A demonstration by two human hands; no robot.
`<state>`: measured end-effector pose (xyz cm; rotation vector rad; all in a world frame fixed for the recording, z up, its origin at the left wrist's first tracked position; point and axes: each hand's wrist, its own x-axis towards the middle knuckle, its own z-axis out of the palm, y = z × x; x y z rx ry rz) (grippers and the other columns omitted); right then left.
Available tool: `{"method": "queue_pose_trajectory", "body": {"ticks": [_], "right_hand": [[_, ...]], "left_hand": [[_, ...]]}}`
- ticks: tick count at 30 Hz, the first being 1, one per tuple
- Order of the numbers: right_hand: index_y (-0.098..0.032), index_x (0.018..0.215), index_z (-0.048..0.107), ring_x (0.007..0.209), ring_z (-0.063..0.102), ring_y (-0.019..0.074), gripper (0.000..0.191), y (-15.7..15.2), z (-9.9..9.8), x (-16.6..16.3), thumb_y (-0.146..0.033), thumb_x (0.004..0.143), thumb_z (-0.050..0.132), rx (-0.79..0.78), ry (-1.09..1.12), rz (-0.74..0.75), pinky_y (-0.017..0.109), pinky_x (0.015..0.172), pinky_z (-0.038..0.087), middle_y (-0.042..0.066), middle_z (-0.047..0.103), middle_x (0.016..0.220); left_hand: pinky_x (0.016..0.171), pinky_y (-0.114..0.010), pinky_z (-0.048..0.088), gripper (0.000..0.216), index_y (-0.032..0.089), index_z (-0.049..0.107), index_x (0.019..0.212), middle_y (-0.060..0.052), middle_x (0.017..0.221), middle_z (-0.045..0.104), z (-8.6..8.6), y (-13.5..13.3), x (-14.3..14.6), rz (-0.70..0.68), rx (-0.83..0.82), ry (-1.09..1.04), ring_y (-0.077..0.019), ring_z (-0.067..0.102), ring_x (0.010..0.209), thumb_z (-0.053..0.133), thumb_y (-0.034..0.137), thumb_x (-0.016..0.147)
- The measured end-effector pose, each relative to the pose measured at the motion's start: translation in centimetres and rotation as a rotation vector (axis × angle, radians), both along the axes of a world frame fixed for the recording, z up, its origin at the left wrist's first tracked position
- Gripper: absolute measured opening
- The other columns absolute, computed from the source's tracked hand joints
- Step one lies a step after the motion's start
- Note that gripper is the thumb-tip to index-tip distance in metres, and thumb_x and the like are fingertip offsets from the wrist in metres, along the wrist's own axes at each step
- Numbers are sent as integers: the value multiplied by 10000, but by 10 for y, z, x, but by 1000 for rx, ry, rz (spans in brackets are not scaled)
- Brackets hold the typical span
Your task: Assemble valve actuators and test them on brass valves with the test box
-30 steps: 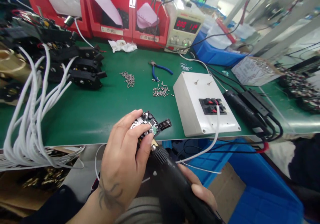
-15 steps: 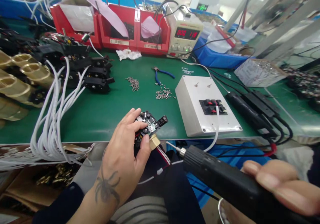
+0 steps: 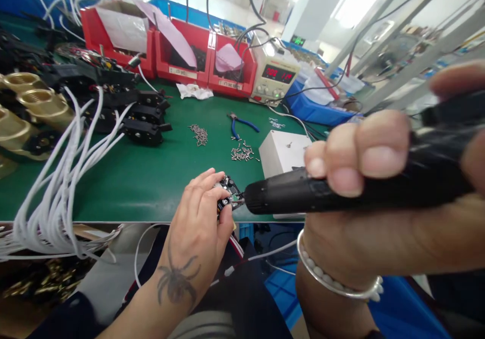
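At the bench's front edge my left hand is closed around a small black assembly with a circuit board, and its fingers cover much of it. My right hand grips a black electric screwdriver, held almost level. The screwdriver's nose is at the right side of the assembly, its thin bit reaching the board; whether it sits in a screw I cannot tell. Red and white wires hang below the assembly and lead to a white cable. Loose screws lie on the green bench beyond my hands.
Blue-handled pliers lie behind the screws. A white switch box stands right, partly hidden by my right hand. Red bins and a power supply line the back. White cables, brass fittings and black assemblies crowd the left.
The screwdriver has swung up and left, from below the bench edge to the assembly, with my right hand. My left hand still holds the assembly. The view has shifted slightly.
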<state>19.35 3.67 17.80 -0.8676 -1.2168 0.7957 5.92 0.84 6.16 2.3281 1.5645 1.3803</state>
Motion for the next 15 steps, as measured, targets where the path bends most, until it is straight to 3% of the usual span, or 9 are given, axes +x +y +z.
{"method": "queue_pose_trajectory", "body": {"ticks": [2, 6, 12, 15], "right_hand": [[-248, 959, 469, 456, 451, 82, 450, 7, 2, -11, -614, 886, 721, 93, -8, 22, 241, 481, 413, -92, 427, 582], [-274, 966, 465, 438, 469, 118, 467, 9, -3, -18, -617, 850, 759, 43, -192, -24, 293, 496, 428, -76, 444, 590], [-239, 982, 485, 447, 479, 113, 465, 9, -1, -22, -549, 835, 800, 57, 48, 172, 293, 487, 442, -85, 496, 581], [-256, 938, 485, 419, 472, 112, 421, 10, 3, -26, -560, 869, 768, 4, 48, 148, 303, 475, 440, -88, 491, 532]], "left_hand": [[1043, -505, 588, 75, 98, 590, 1000, -220, 1193, 706, 0, 1, 0, 1, 19, 7, -324, 670, 1212, 548, 67, 947], [1000, -556, 612, 89, 111, 575, 1010, -220, 1176, 716, -1, 2, -1, 1, 33, 22, -345, 692, 1179, 549, 66, 937], [947, -568, 636, 115, 127, 564, 1017, -209, 1145, 735, 0, 4, -1, 8, 41, 30, -345, 725, 1116, 548, 59, 925], [951, -560, 637, 125, 131, 559, 1011, -202, 1135, 740, 0, 4, 0, 9, 47, 11, -337, 727, 1114, 544, 48, 920]]}}
